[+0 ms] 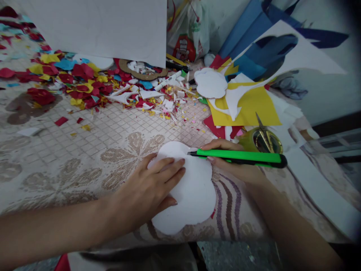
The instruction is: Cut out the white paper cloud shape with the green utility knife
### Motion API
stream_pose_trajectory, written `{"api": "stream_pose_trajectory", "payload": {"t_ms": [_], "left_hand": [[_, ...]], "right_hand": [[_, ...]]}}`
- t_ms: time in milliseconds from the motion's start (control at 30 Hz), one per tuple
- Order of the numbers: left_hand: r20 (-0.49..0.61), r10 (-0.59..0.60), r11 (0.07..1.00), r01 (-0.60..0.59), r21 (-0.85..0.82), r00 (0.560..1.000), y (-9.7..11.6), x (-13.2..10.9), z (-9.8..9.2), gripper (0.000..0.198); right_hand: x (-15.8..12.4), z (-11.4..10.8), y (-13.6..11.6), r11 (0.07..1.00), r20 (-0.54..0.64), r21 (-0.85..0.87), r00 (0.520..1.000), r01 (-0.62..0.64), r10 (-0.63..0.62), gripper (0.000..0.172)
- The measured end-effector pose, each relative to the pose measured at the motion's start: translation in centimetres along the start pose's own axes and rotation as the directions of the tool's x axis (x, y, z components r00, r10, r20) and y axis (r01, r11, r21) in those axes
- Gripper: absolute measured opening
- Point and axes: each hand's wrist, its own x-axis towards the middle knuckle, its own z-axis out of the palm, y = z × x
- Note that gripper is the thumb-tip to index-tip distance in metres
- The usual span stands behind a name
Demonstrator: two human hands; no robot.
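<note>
A white cloud-shaped foam cutout (194, 192) lies on the patterned tablecloth (84, 150) near the front edge. My left hand (149, 192) rests flat on its left part, fingers stretched out and pressing it down. My right hand (234, 162) is closed round a green and black utility knife (239, 157). The knife lies nearly level, its tip at the cutout's upper edge, close to my left fingertips.
Red, yellow, blue and white paper scraps (84, 82) litter the far left. A large white sheet (107, 30) stands at the back. A second white cloud shape (210, 83), yellow paper (254, 109), blue sheets (254, 41), and a tape roll with scissors (263, 140) lie right.
</note>
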Motion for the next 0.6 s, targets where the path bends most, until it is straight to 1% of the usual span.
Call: {"api": "stream_pose_trajectory", "payload": {"t_ms": [200,300,467,600], "left_hand": [[-0.021,-0.008,1.000,0.008,0.013,1.000,0.08,0.04,-0.13,0.051],[-0.011,-0.010,1.000,0.010,0.011,1.000,0.11,-0.05,-0.12,0.050],[-0.004,0.002,1.000,-0.002,0.017,1.000,0.03,-0.20,0.03,0.053],[-0.008,0.003,1.000,-0.002,0.026,1.000,0.00,-0.07,0.14,0.055]], "right_hand": [[-0.16,0.02,0.05,1.000,0.011,-0.029,1.000,0.007,-0.006,0.018],[-0.22,-0.01,0.10,1.000,-0.008,-0.028,1.000,0.014,-0.015,0.018],[-0.19,-0.05,0.20,0.999,-0.003,-0.038,1.000,0.002,-0.002,0.017],[-0.27,0.25,0.10,0.999,-0.041,-0.033,0.999,0.007,-0.008,0.016]]}}
